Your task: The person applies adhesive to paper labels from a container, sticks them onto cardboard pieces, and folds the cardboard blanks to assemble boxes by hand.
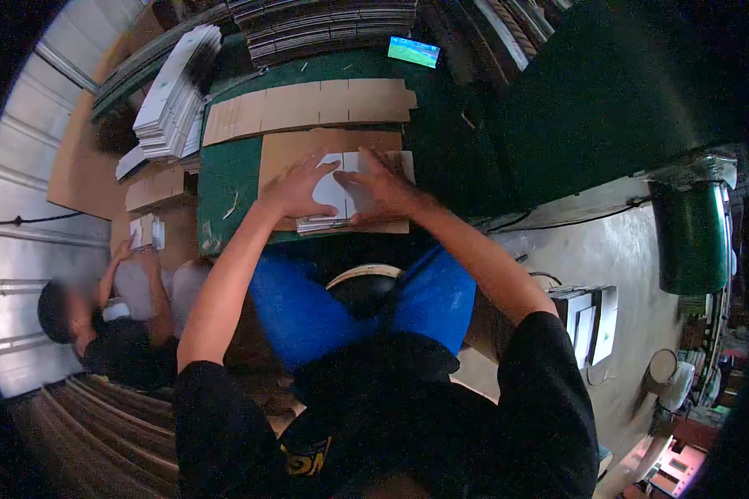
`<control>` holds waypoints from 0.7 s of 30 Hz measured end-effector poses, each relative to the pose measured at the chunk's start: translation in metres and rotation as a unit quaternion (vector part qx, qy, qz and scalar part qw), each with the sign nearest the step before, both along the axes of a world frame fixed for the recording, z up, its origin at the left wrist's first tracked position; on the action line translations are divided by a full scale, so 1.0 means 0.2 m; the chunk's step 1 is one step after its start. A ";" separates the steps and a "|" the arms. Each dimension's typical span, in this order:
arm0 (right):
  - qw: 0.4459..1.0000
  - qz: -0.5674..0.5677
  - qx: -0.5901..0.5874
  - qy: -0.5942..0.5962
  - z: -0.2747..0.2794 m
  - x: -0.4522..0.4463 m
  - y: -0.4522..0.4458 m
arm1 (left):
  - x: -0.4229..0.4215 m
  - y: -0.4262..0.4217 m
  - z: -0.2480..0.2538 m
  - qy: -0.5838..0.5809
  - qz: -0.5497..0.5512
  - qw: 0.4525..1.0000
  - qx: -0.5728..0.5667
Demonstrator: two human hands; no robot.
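Observation:
A small pile of flat white cardboard pieces [329,190] lies in front of me, with layered edges showing at its near side. My left hand [295,190] rests on the left part of the pile, thumb and fingers apart. On the right part, my right hand [384,190] is also spread, slightly smeared by motion. Both hands touch the white pieces, and the fingertips point inward. Under the pile is a brown cardboard sheet [279,150]. Beyond it lies a long strip of creased brown cardboard [308,106].
The green table [229,179] holds a phone with a lit screen [414,51] and stacked cardboard [329,29] at the back. At left stands a pile of white cardboard [171,96]. A co-worker [129,341] sits at left handling white pieces. A green bin [689,237] stands right.

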State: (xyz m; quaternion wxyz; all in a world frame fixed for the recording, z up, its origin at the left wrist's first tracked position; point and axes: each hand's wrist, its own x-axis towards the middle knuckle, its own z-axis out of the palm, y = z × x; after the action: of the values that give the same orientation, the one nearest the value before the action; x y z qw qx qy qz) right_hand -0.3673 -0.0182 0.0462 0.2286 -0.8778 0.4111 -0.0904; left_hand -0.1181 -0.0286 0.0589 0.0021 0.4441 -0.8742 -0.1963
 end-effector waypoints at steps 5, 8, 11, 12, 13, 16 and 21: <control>0.998 -0.003 -0.063 0.019 -0.03 0.00 0.01 | -0.01 0.00 0.00 -0.016 0.009 1.000 0.001; 0.998 0.001 -0.055 -0.009 -0.05 0.00 0.00 | 0.00 0.00 -0.01 -0.008 0.022 1.000 0.018; 0.997 0.000 -0.073 0.013 -0.07 0.00 0.00 | 0.00 0.00 -0.03 -0.011 0.027 0.999 0.017; 0.996 0.013 -0.083 -0.026 -0.08 -0.01 -0.01 | 0.00 0.00 -0.04 -0.010 0.027 1.000 0.007; 0.993 0.026 -0.092 -0.066 -0.09 -0.01 0.00 | 0.01 0.00 -0.06 -0.008 0.029 1.000 -0.001; 0.999 -0.014 -0.037 0.027 0.04 0.02 0.04 | -0.05 0.05 0.05 -0.086 0.062 0.994 -0.008; 1.000 -0.004 -0.014 0.005 -0.02 0.02 -0.01 | -0.04 0.02 0.03 -0.035 0.030 0.999 -0.011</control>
State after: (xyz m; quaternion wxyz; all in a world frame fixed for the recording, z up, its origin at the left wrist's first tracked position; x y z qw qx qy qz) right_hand -0.3627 -0.0211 0.0422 0.2137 -0.8799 0.4143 -0.0922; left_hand -0.1255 -0.0247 0.0658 -0.0179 0.4770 -0.8620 -0.1708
